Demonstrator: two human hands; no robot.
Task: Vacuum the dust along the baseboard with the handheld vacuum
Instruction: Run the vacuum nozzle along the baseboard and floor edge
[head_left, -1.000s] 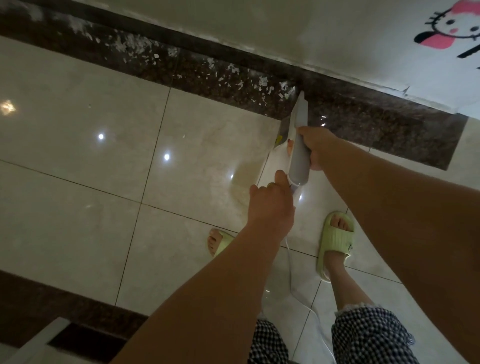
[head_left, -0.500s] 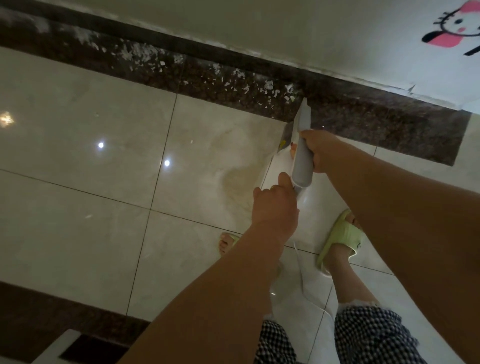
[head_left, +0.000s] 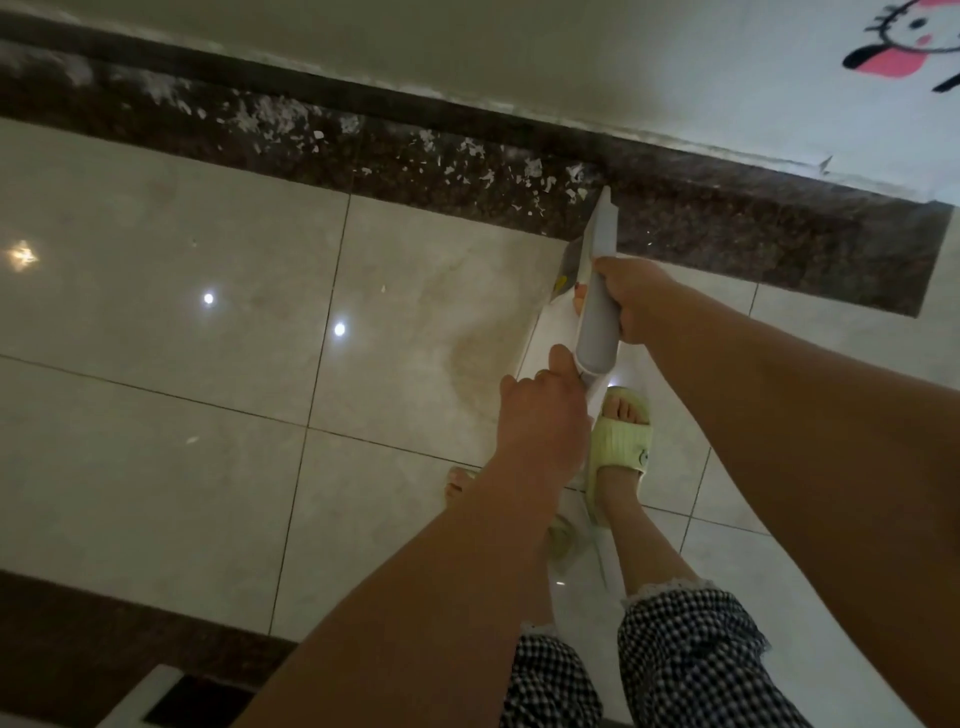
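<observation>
Both hands — right hand (head_left: 631, 299) and left hand (head_left: 540, 410) — still grip the slim grey handheld vacuum (head_left: 597, 306); its nozzle has crept left into white flaky dust (head_left: 467, 161) (most remains).

Dim, soft; glare spots on tiles (head_left: 156, 312)

My left hand (head_left: 540, 415) hides the vacuum's (head_left: 597, 306) rear end; left slipper (head_left: 561, 535) mostly behind my forearm; wall sticker (head_left: 904, 41) cut off by the edge.
</observation>
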